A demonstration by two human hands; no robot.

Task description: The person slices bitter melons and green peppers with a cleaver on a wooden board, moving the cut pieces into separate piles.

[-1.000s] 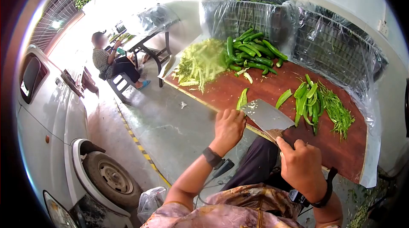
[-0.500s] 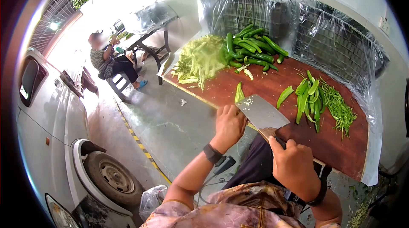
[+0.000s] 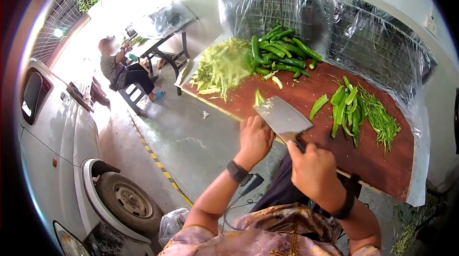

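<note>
Steel spans the space just beyond both hands: a broad cleaver [image 3: 288, 118] held at a slant, pale bits clinging to its far corner. The right hand [image 3: 315, 172] grasps its handle, fingers wrapped round it, with a black band [image 3: 346, 205] on the wrist. The left hand [image 3: 255, 142] is at the near edge of the reddish-brown table [image 3: 311, 86], fingers curled beside the blade; whether it pinches anything is hidden. A dark wristband [image 3: 237, 172] circles that wrist. One green pepper piece [image 3: 258, 96] pokes out past the cleaver's far corner. To the right lie a flat pepper slice [image 3: 319, 107], a bundle of split green peppers [image 3: 349, 111] and, just beside it, thin green strips [image 3: 383, 129]. Farther back, whole long green peppers [image 3: 288, 51] are piled against a pale heap of pepper trimmings [image 3: 221, 67]. Plastic-draped crates [image 3: 272, 14] stand behind them along the wall. Beyond the table's left end, another person [image 3: 114, 67] sits on a dark stool [image 3: 130, 97]. Yellow-and-black tape [image 3: 152, 155] runs along the floor towards a white vehicle's side [image 3: 57, 127].
</note>
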